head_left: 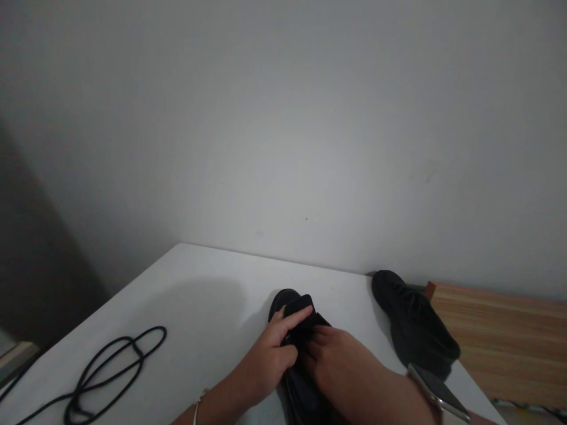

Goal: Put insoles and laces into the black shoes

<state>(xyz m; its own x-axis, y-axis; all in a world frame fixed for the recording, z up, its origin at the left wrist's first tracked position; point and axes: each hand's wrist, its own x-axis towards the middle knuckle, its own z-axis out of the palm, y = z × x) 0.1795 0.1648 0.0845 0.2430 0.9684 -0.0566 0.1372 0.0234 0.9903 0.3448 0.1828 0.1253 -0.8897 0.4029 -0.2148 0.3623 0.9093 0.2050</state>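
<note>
A black shoe (305, 383) lies on the white table (199, 301) right in front of me, toe pointing away. My left hand (272, 354) holds its left side, index finger stretched along the black tongue (301, 307). My right hand (341, 360) is closed over the shoe's opening, fingers curled into it. A second black shoe (411, 324) rests at the table's right edge, untouched. A black shoelace (110, 366) lies looped on the table to the left.
A plain white wall stands close behind the table. A wooden surface (500, 336) adjoins the table on the right. A phone-like flat object (438, 392) shows at my right wrist. Dark space lies to the left.
</note>
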